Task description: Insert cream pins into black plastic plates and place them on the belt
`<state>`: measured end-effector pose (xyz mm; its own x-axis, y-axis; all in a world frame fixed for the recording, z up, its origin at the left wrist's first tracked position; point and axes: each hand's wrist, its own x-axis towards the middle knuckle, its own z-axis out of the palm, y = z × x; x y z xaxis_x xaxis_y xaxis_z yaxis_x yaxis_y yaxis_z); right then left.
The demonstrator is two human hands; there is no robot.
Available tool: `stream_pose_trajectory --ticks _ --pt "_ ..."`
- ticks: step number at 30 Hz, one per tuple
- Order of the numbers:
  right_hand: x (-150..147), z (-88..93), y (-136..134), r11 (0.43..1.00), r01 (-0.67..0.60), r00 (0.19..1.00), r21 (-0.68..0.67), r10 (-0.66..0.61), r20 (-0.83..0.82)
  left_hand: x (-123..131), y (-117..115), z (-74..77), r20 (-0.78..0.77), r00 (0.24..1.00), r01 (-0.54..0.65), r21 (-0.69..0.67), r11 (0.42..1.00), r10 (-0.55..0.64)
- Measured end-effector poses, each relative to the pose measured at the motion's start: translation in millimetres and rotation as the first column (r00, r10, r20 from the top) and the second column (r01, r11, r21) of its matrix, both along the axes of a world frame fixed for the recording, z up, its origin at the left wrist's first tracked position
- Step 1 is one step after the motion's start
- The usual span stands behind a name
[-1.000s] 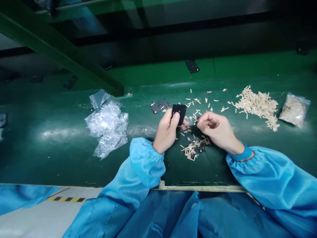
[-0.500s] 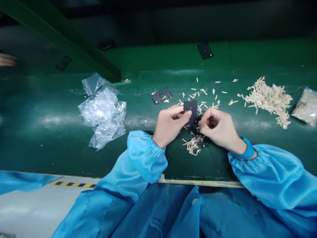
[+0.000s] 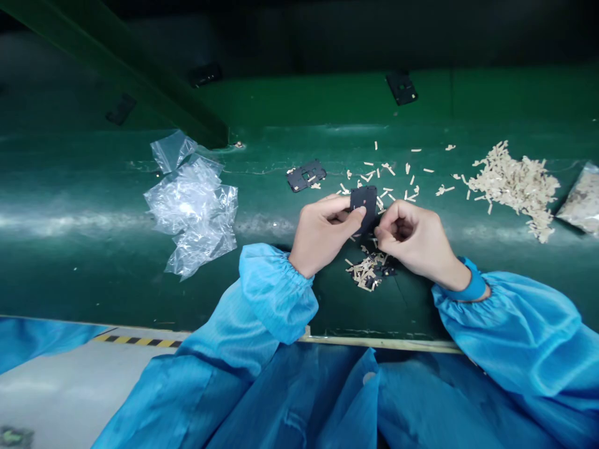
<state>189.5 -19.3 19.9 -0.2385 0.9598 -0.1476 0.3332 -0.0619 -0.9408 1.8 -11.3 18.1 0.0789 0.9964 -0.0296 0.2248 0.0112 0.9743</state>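
Note:
My left hand [image 3: 322,234] holds a black rectangular plate [image 3: 364,202] upright, its thumb pressed on the face. The fingertips of my right hand [image 3: 412,240] pinch at the plate's lower right edge, and what lies between them is hidden. Below the hands sits a small pile of beige strips and black bits [image 3: 369,271]. Loose beige strips [image 3: 393,181] are scattered just beyond the plate. A second black plate [image 3: 306,176] with cut-outs lies on the green belt [image 3: 93,274] to the left of the strips.
A large heap of beige strips [image 3: 512,190] lies to the right, beside a clear bag of strips [image 3: 583,199]. Crumpled clear plastic bags [image 3: 191,212] lie on the left. A green beam [image 3: 126,68] crosses above, and a pale rail [image 3: 379,344] edges the near side of the belt.
My right hand has moved in from beside the plate to pinch its edge. The plate has turned in my left hand, and the whole view has shifted upward.

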Motion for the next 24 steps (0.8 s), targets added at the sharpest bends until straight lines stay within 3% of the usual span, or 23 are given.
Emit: stream_pose_trajectory --ticks 7,24 --pt "2.1 1.8 0.3 0.998 -0.001 0.998 -0.066 -0.003 -0.061 0.6 0.1 -0.4 0.040 0.999 0.005 -0.020 1.000 -0.004" --pt "3.1 7.2 4.0 0.997 0.000 0.998 -0.077 -0.005 -0.069 2.3 0.5 3.0 0.147 0.989 0.003 -0.093 0.996 0.011"
